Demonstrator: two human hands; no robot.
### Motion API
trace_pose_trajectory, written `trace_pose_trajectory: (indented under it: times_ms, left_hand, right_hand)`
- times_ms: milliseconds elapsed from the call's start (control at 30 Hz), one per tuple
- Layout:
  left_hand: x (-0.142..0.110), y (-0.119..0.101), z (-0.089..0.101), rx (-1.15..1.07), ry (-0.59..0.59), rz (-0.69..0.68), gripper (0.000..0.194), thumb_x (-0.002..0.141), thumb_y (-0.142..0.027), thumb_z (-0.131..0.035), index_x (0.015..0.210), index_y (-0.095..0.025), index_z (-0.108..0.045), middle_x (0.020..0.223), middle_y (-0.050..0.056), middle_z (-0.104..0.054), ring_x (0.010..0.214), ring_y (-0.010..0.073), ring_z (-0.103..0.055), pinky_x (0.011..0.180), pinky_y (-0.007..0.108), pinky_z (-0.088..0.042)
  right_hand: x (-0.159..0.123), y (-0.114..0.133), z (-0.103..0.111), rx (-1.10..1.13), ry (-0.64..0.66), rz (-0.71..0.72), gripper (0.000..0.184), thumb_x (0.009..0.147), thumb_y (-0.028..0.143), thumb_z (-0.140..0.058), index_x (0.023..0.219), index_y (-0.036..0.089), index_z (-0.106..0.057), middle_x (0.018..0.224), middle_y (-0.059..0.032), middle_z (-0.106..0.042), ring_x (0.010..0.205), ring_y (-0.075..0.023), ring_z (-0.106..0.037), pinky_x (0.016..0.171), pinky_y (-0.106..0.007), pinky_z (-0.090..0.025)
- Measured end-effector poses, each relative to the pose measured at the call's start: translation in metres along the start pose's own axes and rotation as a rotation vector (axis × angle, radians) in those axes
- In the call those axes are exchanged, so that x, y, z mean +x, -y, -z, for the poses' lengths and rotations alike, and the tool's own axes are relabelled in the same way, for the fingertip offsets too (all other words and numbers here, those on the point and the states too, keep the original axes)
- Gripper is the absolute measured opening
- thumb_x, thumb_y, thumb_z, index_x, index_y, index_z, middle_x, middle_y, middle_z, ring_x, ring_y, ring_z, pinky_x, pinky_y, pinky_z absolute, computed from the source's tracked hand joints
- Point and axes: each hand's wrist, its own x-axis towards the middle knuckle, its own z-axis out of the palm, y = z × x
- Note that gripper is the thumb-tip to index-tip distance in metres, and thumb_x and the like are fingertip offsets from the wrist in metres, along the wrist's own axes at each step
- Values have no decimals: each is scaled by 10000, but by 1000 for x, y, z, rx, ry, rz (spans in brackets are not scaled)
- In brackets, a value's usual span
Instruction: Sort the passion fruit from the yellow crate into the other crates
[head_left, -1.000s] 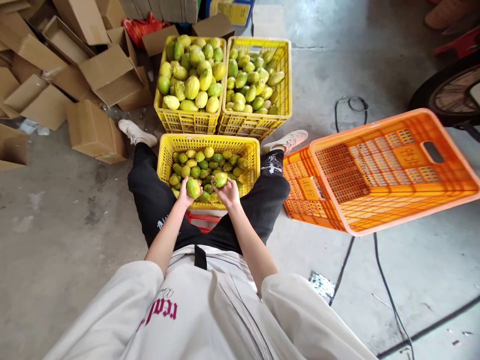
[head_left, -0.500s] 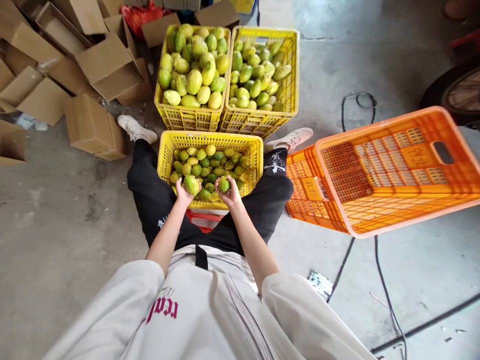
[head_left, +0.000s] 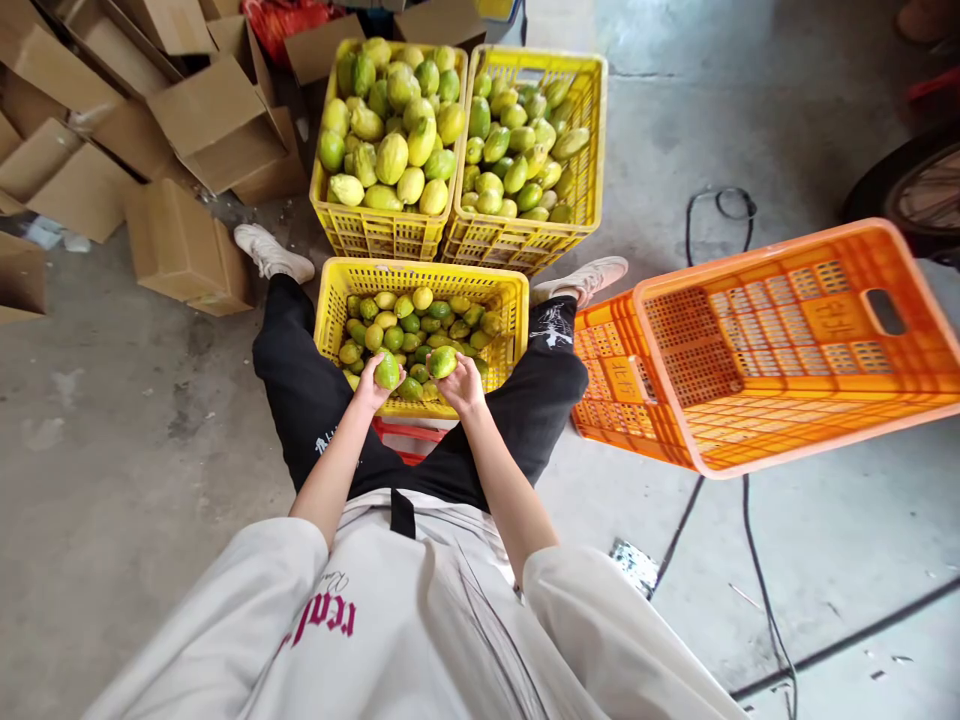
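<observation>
My left hand (head_left: pixel 370 387) is closed around a green lemon (head_left: pixel 387 371) above the near edge of the low yellow crate (head_left: pixel 328 290). My right hand (head_left: pixel 466 387) grips a second, yellow-green lemon (head_left: pixel 442 362) a short way to the right. Both are held at about the same height, apart from each other. Between my knees, the low crate holds many smaller green and yellow lemons (head_left: pixel 411 323) in a loose layer; my hands and the held fruit hide part of the near rows.
Beyond my feet stand a heaped yellow crate of lemons (head_left: pixel 391 158) and a less full yellow crate (head_left: pixel 592 150). An orange crate (head_left: pixel 795 400) lies tilted at my right, near black cables (head_left: pixel 765 590). Cardboard boxes (head_left: pixel 187 245) pile up at the left; a wheel (head_left: pixel 911 185) shows at right.
The lemon in my right hand has been turned, now showing a yellower side, and raised slightly. My left hand's lemon has also turned, showing a greener side. The view has shifted a little.
</observation>
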Motion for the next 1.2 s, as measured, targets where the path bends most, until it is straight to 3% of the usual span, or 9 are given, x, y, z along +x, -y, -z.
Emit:
trace_pose_trajectory:
  times_ms: [133, 267, 433, 600, 733, 800, 967, 1067, 1200]
  left_hand:
    - [-2, 1, 1, 54, 75, 8, 125, 983, -218, -592, 1006, -164, -702, 722, 21, -704, 657, 137, -715, 786, 275, -651]
    - [0, 1, 2, 73, 83, 35, 71, 968, -223, -614, 956, -178, -668, 796, 47, -749, 805, 188, -781, 874, 338, -662]
    - [2, -1, 2, 81, 74, 55, 162, 1020, -285, -568, 955, -181, -674, 757, 53, -730, 761, 184, -760, 832, 323, -656]
    - [-1, -2, 2, -30, 92, 34, 358, 1042, -349, -417, 1125, -145, -700, 921, 147, -794, 1032, 307, -801, 967, 495, -654]
    - [1, 0, 4, 8, 140, 24, 393, 986, -263, -450, 1275, -123, -676, 1062, 161, -816, 1149, 325, -790, 1042, 513, -624]
    - [5, 1, 5, 67, 146, 21, 375, 952, -258, -529, 1270, -124, -676, 1064, 153, -819, 1149, 321, -791, 1051, 475, -621]
    - [6, 6, 6, 167, 75, 34, 173, 890, -193, -679, 1062, -185, -668, 817, 36, -758, 895, 230, -808, 1004, 397, -638]
    - [2, 6, 5, 164, 60, 38, 101, 896, -166, -672, 995, -184, -657, 792, 16, -727, 788, 186, -777, 977, 391, -647]
    - [1, 1, 2, 128, 34, 62, 141, 936, -233, -655, 1058, -175, -693, 796, 40, -719, 791, 197, -760, 848, 340, -655]
  right_hand:
    - [-1, -1, -4, 16, -61, -35, 57, 983, 279, -651, 994, 227, -671, 786, -3, -743, 708, -161, -723, 708, -297, -692]
    - [-4, 0, -7, 16, -106, -71, 49, 993, 250, -642, 964, 216, -662, 816, -33, -757, 747, -176, -751, 674, -302, -701]
    - [-3, 1, -6, 28, -128, -91, 46, 1000, 241, -628, 972, 220, -659, 804, -31, -735, 741, -164, -742, 659, -254, -684]
    - [-4, 1, -4, 6, -50, -16, 169, 931, 255, -560, 1067, 222, -655, 908, -78, -775, 1014, -275, -786, 932, -511, -696]
    - [-7, 2, -5, 13, 2, -22, 322, 838, 209, -520, 1133, 214, -650, 1035, -112, -799, 1222, -323, -745, 1045, -626, -633]
    - [-7, 1, -7, 12, 5, -22, 269, 878, 231, -533, 1119, 208, -650, 1019, -114, -795, 1182, -316, -759, 1029, -600, -649]
    - [-8, 0, -10, -1, -73, 3, 139, 939, 342, -703, 979, 231, -631, 813, -34, -738, 799, -206, -764, 859, -391, -723]
    - [-9, 1, -11, 9, -100, -19, 98, 931, 293, -696, 961, 230, -626, 839, -46, -754, 788, -195, -765, 758, -330, -727]
    - [-9, 1, -10, -21, -54, -64, 119, 912, 272, -725, 982, 218, -646, 905, -56, -777, 726, -160, -738, 624, -233, -680]
